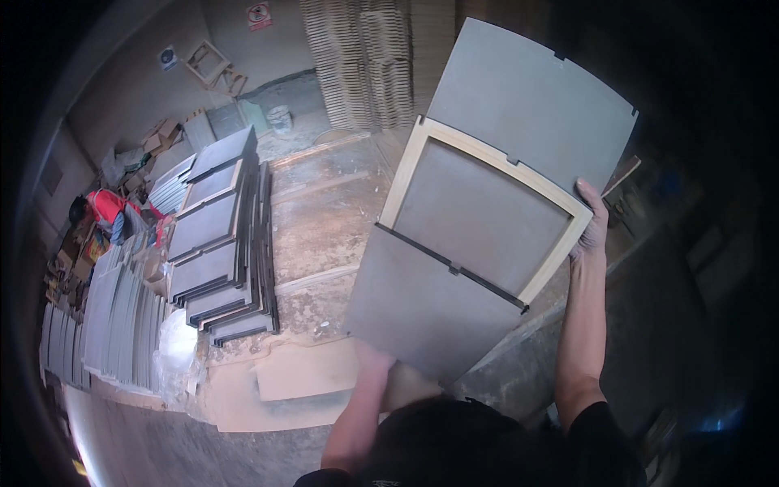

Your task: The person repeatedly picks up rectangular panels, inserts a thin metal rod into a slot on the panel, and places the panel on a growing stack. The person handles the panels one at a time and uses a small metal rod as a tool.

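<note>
"Where's the grey panel (491, 203)?"
"Up in the air, aslant, its pale wooden frame (553, 258) midway along."
"The grip?"
"Right hand (595, 217) pinches its edge; left hand (373, 359), blurred at the lower edge, I can't tell."
"Beyond?"
"Stacked panels (207, 223) on the worktable (320, 219)."

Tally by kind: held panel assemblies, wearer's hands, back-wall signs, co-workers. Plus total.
Held panel assembly: 1
Left hand and right hand: 2
Reddish sign and bluish sign: 2
Co-worker in red: 1
Total: 6
</note>
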Available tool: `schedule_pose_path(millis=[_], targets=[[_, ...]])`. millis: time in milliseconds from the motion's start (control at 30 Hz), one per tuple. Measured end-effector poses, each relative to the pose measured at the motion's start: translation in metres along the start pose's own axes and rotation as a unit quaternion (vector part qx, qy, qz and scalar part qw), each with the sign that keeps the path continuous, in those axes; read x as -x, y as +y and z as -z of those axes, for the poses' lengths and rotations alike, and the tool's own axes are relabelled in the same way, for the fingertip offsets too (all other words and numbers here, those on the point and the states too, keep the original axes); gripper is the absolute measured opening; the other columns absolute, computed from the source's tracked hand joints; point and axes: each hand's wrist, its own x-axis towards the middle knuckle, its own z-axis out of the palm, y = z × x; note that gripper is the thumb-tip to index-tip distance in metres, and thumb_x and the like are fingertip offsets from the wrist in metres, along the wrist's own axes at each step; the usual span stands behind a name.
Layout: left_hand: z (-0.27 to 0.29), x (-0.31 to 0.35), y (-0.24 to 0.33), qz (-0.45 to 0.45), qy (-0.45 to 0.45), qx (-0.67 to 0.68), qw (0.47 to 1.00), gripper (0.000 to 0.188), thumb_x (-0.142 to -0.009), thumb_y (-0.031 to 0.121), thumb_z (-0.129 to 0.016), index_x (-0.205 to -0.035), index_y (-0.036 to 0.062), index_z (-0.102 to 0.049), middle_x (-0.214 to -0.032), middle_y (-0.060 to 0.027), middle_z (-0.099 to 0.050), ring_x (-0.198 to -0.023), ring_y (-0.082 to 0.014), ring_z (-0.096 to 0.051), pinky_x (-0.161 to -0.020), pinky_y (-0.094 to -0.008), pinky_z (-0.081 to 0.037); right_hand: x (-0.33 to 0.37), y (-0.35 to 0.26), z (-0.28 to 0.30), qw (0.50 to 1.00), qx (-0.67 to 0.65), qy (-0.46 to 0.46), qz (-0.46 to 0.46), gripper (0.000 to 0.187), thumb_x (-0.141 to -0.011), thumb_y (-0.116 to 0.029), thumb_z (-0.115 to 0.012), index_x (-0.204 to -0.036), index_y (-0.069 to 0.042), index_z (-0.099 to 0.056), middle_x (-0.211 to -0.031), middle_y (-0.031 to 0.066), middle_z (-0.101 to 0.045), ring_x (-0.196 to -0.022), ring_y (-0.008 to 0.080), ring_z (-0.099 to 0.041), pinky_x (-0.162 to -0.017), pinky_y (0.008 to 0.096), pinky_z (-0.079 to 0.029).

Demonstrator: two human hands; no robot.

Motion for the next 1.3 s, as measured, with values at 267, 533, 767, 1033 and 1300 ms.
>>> schedule_pose_path(millis=[267, 533, 767, 1033, 1300], targets=[[-0.018, -0.026, 0.022, 0.278, 0.05, 0.653, 0.703, 0.053, -0.106, 0.035, -0.035, -0.147, 0.0041, -0.048, -0.152, -0.0139, -0.05, -0.137, -0.0364, -0.048, -0.116, -0.0527, -0.038, 0.024, -0.002, 0.01, 0.993, 0.067, 0.066, 0.076, 0.008, -0.088, -0.014, -0.071, -0.084, -0.008, -0.067, -0.072, 0.0009, -0.063, -0.065, 0.0129, -0.064, -0.065, 0.0304, -0.056], [-0.03, -0.036, 0.021, 0.299, 0.046, 0.626, 0.719, 0.047, -0.106, 0.034, -0.041, -0.14, 0.0044, -0.054, -0.145, -0.0141, -0.056, -0.13, -0.0342, -0.054, -0.113, -0.0518, -0.042, 0.059, -0.012, -0.003, 0.988, 0.056, 0.041, 0.141, 0.025, -0.087, -0.006, -0.07, -0.111, -0.002, -0.064, -0.085, 0.0008, -0.064, -0.071, 0.0127, -0.065, -0.068, 0.0301, -0.057], [-0.043, -0.027, 0.019, 0.344, 0.089, 0.524, 0.774, 0.062, -0.105, 0.047, -0.048, -0.152, 0.0062, -0.043, -0.152, -0.0125, -0.05, -0.141, -0.0305, -0.045, -0.117, -0.0441, -0.035, 0.091, 0.001, -0.033, 0.977, 0.099, 0.051, 0.183, 0.042, -0.082, -0.004, -0.077, -0.122, 0.003, -0.062, -0.103, 0.0076, -0.069, -0.09, 0.016, -0.068, -0.083, 0.0314, -0.055], [-0.062, 0.035, 0.097, -0.037, -0.025, 0.092, 0.995, 0.105, -0.086, 0.045, -0.08, -0.161, 0.0006, -0.021, -0.167, -0.0222, -0.021, -0.152, -0.035, -0.027, -0.125, -0.0438, -0.021, 0.107, 0.025, -0.046, 0.957, 0.209, 0.011, 0.201, 0.038, -0.081, -0.011, -0.081, -0.114, 0.002, -0.069, -0.105, 0.0078, -0.071, -0.097, 0.0156, -0.066, -0.089, 0.0313, -0.051], [-0.087, 0.041, 0.165, -0.391, 0.031, -0.171, 0.904, 0.116, -0.067, 0.044, -0.093, -0.154, 0.0013, -0.03, -0.162, -0.0334, -0.022, -0.149, -0.0505, -0.024, -0.119, -0.0587, -0.026, 0.121, 0.028, -0.041, 0.958, 0.205, -0.012, 0.2, 0.039, -0.081, -0.008, -0.081, -0.116, 0.001, -0.067, -0.107, 0.0064, -0.071, -0.096, 0.0146, -0.065, -0.088, 0.0311, -0.05]])
